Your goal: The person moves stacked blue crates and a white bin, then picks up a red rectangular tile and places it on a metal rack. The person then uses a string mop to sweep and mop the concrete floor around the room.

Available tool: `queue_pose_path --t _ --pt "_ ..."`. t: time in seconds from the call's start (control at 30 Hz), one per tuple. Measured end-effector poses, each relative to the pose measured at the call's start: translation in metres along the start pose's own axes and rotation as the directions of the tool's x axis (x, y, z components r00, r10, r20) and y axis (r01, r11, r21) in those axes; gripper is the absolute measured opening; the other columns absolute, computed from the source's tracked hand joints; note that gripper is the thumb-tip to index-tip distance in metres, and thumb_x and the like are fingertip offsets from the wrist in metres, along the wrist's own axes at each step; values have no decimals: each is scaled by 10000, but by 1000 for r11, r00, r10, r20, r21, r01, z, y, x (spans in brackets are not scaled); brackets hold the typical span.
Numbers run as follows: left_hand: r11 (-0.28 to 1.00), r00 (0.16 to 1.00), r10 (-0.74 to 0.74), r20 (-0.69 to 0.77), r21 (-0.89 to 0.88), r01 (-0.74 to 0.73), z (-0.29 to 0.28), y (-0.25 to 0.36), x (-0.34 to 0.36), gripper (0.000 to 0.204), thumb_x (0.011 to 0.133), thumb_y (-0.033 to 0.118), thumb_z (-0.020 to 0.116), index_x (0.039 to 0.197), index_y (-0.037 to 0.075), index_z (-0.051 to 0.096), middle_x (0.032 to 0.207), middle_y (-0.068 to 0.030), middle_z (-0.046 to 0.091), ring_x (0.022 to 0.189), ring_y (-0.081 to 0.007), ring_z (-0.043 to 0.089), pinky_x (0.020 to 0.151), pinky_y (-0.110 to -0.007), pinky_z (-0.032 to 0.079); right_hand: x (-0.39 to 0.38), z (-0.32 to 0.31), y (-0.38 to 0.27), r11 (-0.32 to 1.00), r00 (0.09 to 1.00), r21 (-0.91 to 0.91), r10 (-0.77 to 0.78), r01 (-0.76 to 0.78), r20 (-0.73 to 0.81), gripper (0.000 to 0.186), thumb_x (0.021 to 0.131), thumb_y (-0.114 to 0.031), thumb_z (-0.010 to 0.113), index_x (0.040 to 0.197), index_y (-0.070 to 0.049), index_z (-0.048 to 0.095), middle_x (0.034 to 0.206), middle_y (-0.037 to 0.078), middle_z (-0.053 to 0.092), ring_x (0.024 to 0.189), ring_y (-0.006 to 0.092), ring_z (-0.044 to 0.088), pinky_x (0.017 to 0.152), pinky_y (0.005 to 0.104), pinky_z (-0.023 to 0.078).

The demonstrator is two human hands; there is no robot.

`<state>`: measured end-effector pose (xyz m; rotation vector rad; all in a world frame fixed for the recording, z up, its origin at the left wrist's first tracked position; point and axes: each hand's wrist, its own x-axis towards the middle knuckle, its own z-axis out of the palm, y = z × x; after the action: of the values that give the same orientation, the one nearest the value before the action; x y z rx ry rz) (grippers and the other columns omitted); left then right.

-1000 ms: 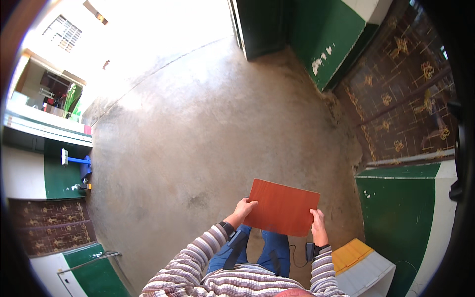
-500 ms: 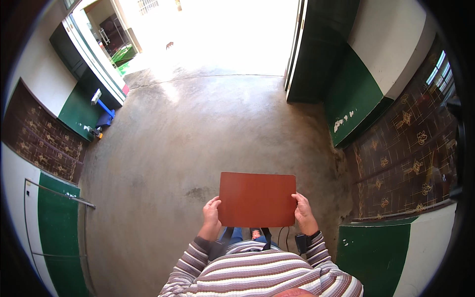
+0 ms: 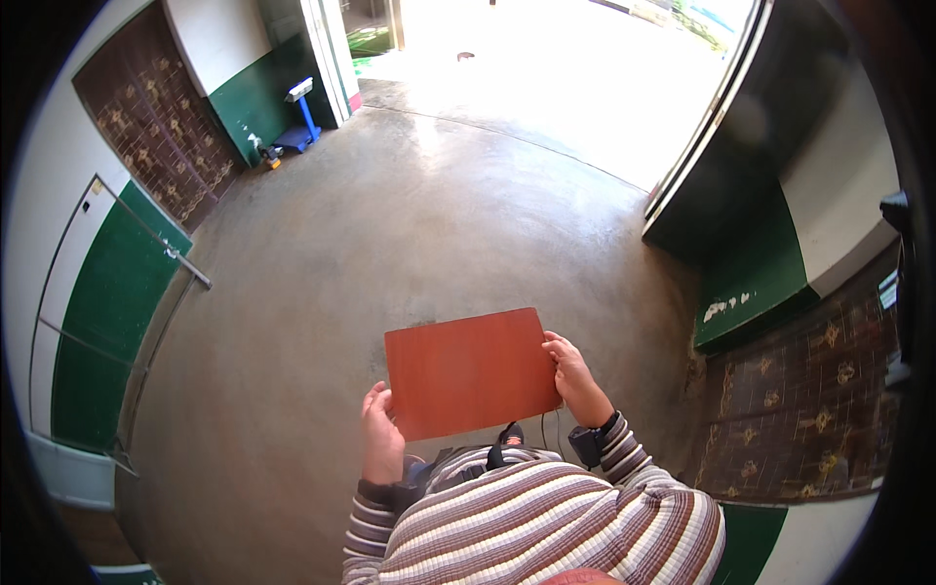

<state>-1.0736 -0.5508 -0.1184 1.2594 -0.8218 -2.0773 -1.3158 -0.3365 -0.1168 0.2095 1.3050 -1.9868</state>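
A flat, reddish-brown rectangular board [image 3: 473, 373] is held out in front of my body, its right end tilted slightly farther away. My left hand [image 3: 381, 421] grips its left edge, fingertips at the side and part of them hidden behind it. On the opposite edge, my right hand [image 3: 575, 375] closes on the board with the thumb and fingers at its upper right side. Dark bands circle both wrists, and a small black device [image 3: 586, 446] sits at the right one. Striped sleeves cover both arms.
Smooth concrete floor [image 3: 292, 292] surrounds me. A blue platform scale [image 3: 304, 122] stands by the far-left wall, near a wide bright doorway [image 3: 546, 88]. A metal frame [image 3: 185, 265] juts from the left wall. Patterned brown curtains [image 3: 799, 405] hang at the right.
My view has turned toward the left, so the doorway and scale sit farther right. The board, still between both hands, has shifted left and tilted, its right end higher.
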Motion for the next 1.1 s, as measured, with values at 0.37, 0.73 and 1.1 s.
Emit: queue_pose_path --t 0.37,0.73,1.1 --pt "986 964 103 -244 -100 -130 -206 135 -8 505 824 207 528 1285 45 396 1166 -117 520 1079 -246 516 904 -406 430 -27 245 123 952 959 -297 147 -71 241 405 813 -172 589 1193 -66 499 1092 62 536 983 163 532 810 314 472" --pt "887 855 114 -506 -335 -316 -358 217 21 344 846 173 506 1180 93 490 1128 -95 515 1026 -229 518 871 -399 440 8 461 237 792 804 -609 342 32 487 353 838 -228 560 1150 -63 539 1023 43 560 962 138 528 780 287 458" --pt "724 485 91 -870 -276 -632 -470 322 52 363 808 181 583 1154 98 518 1013 -81 574 958 -207 510 849 -341 406 53 718 420 679 409 -730 689 -75 598 259 902 -123 433 1108 -19 551 964 45 614 861 118 583 739 250 478"
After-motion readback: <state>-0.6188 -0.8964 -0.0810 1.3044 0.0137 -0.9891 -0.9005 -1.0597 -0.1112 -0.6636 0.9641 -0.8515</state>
